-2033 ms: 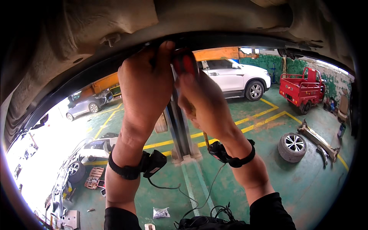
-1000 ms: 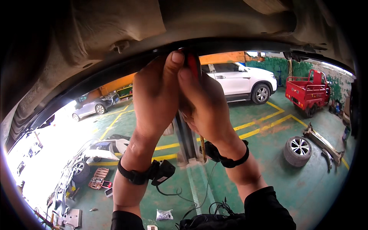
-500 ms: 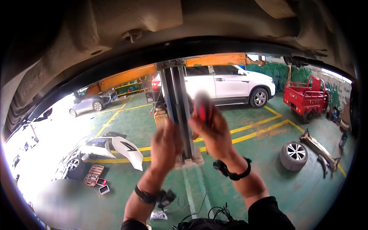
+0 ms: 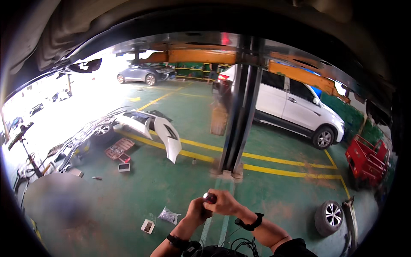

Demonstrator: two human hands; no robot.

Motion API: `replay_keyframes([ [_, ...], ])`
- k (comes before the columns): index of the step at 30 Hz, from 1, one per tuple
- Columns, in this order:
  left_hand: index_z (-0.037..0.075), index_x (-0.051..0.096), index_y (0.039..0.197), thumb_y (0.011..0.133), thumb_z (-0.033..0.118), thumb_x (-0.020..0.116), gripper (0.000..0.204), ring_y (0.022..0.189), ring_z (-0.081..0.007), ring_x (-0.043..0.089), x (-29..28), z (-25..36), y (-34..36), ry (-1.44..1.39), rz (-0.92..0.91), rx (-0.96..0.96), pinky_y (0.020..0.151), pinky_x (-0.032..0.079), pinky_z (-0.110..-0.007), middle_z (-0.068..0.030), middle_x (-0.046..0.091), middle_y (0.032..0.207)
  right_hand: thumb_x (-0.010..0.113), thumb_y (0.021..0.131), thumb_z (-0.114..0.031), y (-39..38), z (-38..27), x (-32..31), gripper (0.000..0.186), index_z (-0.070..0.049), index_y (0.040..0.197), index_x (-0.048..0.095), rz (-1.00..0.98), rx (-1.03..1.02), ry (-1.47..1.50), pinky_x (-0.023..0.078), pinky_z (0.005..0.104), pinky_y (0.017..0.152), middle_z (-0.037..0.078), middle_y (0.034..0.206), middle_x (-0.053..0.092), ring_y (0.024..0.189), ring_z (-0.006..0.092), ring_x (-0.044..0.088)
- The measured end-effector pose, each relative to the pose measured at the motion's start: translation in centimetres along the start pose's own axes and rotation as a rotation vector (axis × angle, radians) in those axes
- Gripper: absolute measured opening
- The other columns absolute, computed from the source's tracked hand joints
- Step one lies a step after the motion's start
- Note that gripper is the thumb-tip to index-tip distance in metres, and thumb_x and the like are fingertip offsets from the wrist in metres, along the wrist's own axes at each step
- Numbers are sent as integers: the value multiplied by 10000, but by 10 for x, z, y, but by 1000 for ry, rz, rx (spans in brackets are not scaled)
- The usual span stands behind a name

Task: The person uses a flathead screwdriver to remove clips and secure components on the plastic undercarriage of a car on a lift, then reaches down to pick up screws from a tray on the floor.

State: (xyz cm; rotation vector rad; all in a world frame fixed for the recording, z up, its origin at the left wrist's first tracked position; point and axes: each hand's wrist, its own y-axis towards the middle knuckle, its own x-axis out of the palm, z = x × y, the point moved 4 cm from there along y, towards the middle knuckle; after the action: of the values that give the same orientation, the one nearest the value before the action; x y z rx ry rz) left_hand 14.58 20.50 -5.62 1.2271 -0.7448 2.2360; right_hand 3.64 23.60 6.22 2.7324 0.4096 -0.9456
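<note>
Low in the view and close together are both my hands. My right hand [image 4: 224, 203] is wrapped round a short dark tool with a rounded, shiny end [image 4: 209, 197]; its exact kind does not show. My left hand [image 4: 196, 211] is closed right beside it, and its fingers touch or nearly touch the tool. What sits inside the left fist is hidden. Both wrists wear black straps. Over the hands spans the underside of a raised car [image 4: 72, 25].
Ahead stands a dark lift post [image 4: 242, 111], with a white car [image 4: 295, 103] behind it. On the floor lie a white bumper piece [image 4: 169, 139], an open tool case [image 4: 120, 148], a plastic bag [image 4: 169, 215], a small white box [image 4: 147, 226] and a wheel [image 4: 329, 218]. At right is a red cargo tricycle [image 4: 368, 158].
My hands have come down from near the car's underside to low in front of me and drawn together. The view has tilted downward and turned left. The right hand still grips the tool.
</note>
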Motion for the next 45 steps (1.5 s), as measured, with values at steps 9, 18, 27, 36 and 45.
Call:
replay_keyframes([
  [9, 13, 609, 1015, 980, 212, 488, 236, 715, -150, 598, -75, -23, -45, -10, 157, 343, 603, 480, -246, -49, 606, 877, 737, 819, -269, 13, -3, 69, 373, -43, 1087, 611, -203, -93, -37, 528, 340, 771, 131, 923, 698, 855, 236, 686],
  [18, 46, 629, 959, 1043, 396, 425, 414, 486, -120, 430, -114, -32, -68, -182, 261, 278, 426, 319, -263, -1, 523, 671, 729, 823, -394, 24, 37, 133, 458, -44, 1104, 640, -321, 101, -85, 530, 341, 817, 130, 967, 716, 904, 244, 691],
  [27, 77, 676, 912, 1027, 380, 442, 399, 465, -58, 400, -166, 25, -91, 134, 449, 245, 383, 307, -219, 35, 482, 616, 687, 863, -364, 55, 22, 189, 408, -60, 1129, 633, -172, 247, -44, 520, 355, 834, 129, 1006, 708, 948, 283, 680],
  [36, 71, 593, 856, 1036, 450, 420, 454, 507, -92, 429, -125, 114, -118, 439, 302, 34, 454, 347, -252, 4, 498, 630, 728, 832, -246, 76, -19, 193, 269, -22, 974, 683, 137, 365, 116, 546, 311, 702, 102, 858, 722, 775, 161, 686],
  [45, 76, 591, 930, 1033, 393, 425, 372, 521, -87, 423, -130, 159, -153, -25, 368, 16, 419, 289, -231, 18, 503, 696, 657, 886, -46, 97, -64, 188, 42, -29, 872, 621, 134, 344, 657, 461, 224, 536, 20, 759, 605, 607, 46, 509],
])
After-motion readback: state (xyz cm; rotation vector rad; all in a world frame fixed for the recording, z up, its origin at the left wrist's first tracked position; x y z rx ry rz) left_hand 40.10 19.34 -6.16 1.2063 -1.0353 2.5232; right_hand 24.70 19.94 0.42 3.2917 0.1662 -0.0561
